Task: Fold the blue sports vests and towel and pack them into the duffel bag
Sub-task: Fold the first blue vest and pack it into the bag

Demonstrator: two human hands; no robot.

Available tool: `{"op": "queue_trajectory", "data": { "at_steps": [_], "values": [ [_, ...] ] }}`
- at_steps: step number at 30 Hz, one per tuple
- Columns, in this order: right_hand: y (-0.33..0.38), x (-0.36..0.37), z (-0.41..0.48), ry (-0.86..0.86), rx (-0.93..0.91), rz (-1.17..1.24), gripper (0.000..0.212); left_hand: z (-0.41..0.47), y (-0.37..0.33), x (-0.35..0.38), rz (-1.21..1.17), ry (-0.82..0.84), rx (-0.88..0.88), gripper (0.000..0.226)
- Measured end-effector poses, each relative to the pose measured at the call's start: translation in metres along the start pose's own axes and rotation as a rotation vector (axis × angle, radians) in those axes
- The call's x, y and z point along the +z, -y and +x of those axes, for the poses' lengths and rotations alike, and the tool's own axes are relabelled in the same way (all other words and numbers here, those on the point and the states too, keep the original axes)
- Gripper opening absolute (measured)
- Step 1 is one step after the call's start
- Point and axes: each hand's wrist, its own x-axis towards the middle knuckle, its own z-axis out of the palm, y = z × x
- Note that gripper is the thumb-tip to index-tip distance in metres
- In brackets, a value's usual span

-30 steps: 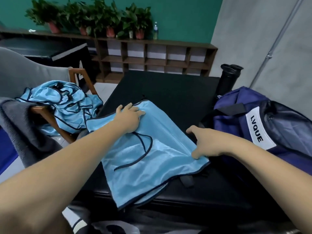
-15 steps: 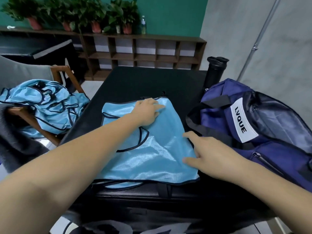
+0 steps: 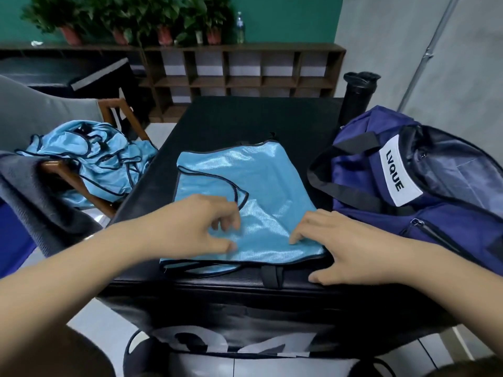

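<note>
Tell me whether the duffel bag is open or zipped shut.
Open. The duffel bag gapes wide at the top, showing its grey lining.

Black tabletop (image 3: 245, 118), dark wooden cubby shelf (image 3: 245, 77) along the green wall behind it, potted plants (image 3: 163, 23) and a clear bottle (image 3: 239, 28) on top, black tumbler (image 3: 359, 93) at the tabletop's far right corner, wooden chair (image 3: 109, 101) at left.

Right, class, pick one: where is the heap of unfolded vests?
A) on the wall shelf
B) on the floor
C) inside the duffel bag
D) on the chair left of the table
D: the crumpled vests lie heaped on the chair, left of the table.
</note>
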Motion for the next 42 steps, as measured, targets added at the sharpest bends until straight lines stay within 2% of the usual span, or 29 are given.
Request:
{"op": "queue_trajectory", "data": {
  "at_steps": [4, 9, 15, 18, 22, 25, 28, 30, 31, 33, 37, 42],
  "values": [
    [-0.003, 0.002, -0.003, 0.005, 0.023, -0.042, 0.042, -0.033, 0.001, 0.011, 0.067, 0.077, -0.027, 0.040],
    [-0.004, 0.010, 0.003, 0.010, 0.077, -0.062, 0.031, -0.044, 0.007, 0.027, 0.287, 0.130, -0.078, 0.040],
    [-0.002, 0.014, 0.014, 0.018, 0.096, -0.128, 0.017, -0.047, 0.012, 0.031, 0.374, 0.067, -0.060, 0.028],
    [-0.001, 0.016, 0.018, 0.018, 0.101, -0.122, 0.015, -0.047, 0.017, 0.033, 0.430, -0.035, 0.008, 0.016],
    [0.002, 0.008, 0.020, -0.028, 0.088, 0.039, 0.012, -0.048, 0.023, 0.018, 0.218, 0.001, -0.037, 0.013],
    [0.007, -0.004, 0.020, -0.084, 0.149, 0.192, 0.011, -0.051, 0.022, 0.004, 0.030, -0.019, -0.104, 0.008],
    [0.013, -0.022, 0.019, -0.021, 0.196, 0.431, 0.015, -0.054, 0.021, -0.012, -0.189, 0.020, -0.175, 0.019],
    [0.012, -0.033, 0.020, -0.038, 0.225, 0.576, 0.009, -0.053, 0.026, -0.022, -0.277, 0.005, -0.192, 0.012],
    [0.011, -0.035, 0.023, -0.080, 0.246, 0.610, 0.004, -0.051, 0.030, -0.025, -0.297, -0.015, -0.200, 0.007],
    [0.006, -0.033, 0.031, -0.164, 0.321, 0.684, 0.019, -0.045, 0.039, -0.028, -0.308, -0.062, -0.217, 0.003],
    [-0.006, -0.024, 0.051, -0.205, 0.514, 0.978, 0.013, -0.025, 0.050, -0.028, -0.265, -0.138, -0.278, 0.006],
    [-0.022, -0.018, 0.074, -0.391, 0.638, 1.015, 0.030, -0.001, 0.062, -0.028, -0.223, -0.172, -0.340, 0.009]
  ]
}}
